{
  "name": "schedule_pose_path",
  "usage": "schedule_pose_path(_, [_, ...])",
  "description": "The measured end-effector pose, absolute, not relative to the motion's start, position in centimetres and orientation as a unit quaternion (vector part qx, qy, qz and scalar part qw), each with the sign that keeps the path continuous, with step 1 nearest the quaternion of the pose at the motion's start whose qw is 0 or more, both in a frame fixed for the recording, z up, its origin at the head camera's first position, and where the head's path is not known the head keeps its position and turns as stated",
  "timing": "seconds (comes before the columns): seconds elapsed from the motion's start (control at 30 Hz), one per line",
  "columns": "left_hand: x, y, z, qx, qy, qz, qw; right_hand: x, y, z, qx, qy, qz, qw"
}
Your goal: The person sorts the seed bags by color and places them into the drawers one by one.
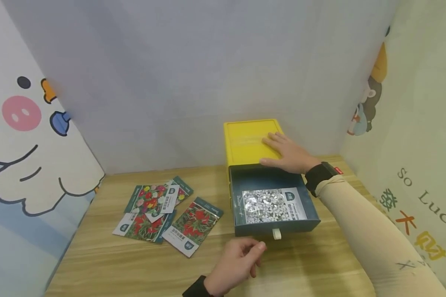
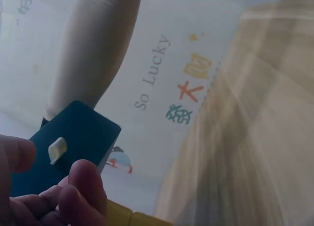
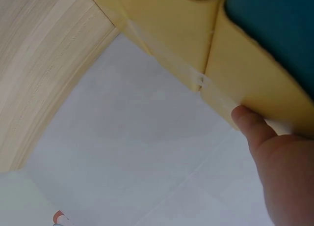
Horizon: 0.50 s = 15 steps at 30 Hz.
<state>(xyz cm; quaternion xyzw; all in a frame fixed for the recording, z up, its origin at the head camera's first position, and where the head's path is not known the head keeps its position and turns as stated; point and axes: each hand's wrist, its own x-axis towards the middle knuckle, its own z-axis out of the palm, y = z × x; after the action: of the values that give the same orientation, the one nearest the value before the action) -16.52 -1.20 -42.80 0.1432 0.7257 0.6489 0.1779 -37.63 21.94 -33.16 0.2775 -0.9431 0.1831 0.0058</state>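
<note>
My right hand [image 1: 290, 154] rests with spread, fairly straight fingers on top of a yellow box [image 1: 245, 144]. Out of the box's front extends a dark teal drawer [image 1: 297, 228] with a small white pull tab [image 1: 276, 234]. Inside the drawer lies a seed packet [image 1: 267, 206] picturing white flowers. My left hand [image 1: 236, 264] is just in front of the drawer, left of the tab, fingers loosely bent and holding nothing. In the left wrist view, a gap separates its thumb and fingers [image 2: 86, 182], with the tab [image 2: 57, 151] beyond them.
Left of the box, several seed packets [image 1: 152, 200] overlap in a loose pile on the wooden table [image 1: 96, 255]. A red-flower packet [image 1: 197, 225] lies at the pile's right side. A pale wall [image 1: 152, 103] stands behind the box, with printed panels [image 1: 412, 123] at both sides.
</note>
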Motion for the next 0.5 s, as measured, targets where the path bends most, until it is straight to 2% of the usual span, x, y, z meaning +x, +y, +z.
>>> schedule_pose_path(0.13, [-16.6, 0.6, -43.1, 0.127, 0.689, 0.68, 0.216, -37.6, 21.9, -33.3, 0.278, -0.942, 0.186, 0.008])
schedule_pose_path(0.3, [-16.9, 2.3, -42.9, 0.126, 0.657, 0.705, 0.235, -37.4, 22.0, -33.3, 0.278, -0.942, 0.188, 0.004])
schedule_pose_path(0.5, [-17.3, 3.0, -42.3, 0.134, 0.639, 0.721, 0.231, -37.5, 21.9, -33.0, 0.28, -0.942, 0.184, 0.0])
